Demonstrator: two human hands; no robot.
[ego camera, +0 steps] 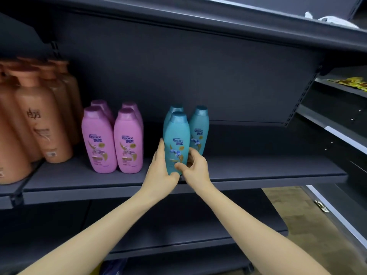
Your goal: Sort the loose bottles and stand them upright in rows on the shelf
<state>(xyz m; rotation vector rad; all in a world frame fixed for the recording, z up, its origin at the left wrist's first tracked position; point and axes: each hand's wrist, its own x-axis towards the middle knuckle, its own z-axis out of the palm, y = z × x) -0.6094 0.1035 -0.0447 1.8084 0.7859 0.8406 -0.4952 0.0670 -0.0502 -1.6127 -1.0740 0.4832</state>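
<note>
left hand [161, 168] + right hand [196, 167] fingers curled round teal bottle [176, 135], upright on shelf [268, 169]; pink bottles [99, 143] left of fingers

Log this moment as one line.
left hand: holds front teal Rejoice bottle | right hand: pinches it low | bottle: upright at shelf front

"Rejoice" on pink bottles [99, 143], teal bottle [176, 141]

I record one dark grey shelf [258, 171]. Standing upright on it, left to right: brown bottles [43, 120] crowded at the far left; four pink bottles [99, 143] (two rows of two, close together); three teal bottles [199, 126] set apart from the pink, the front teal bottle [176, 139] near the shelf's front edge.
</note>
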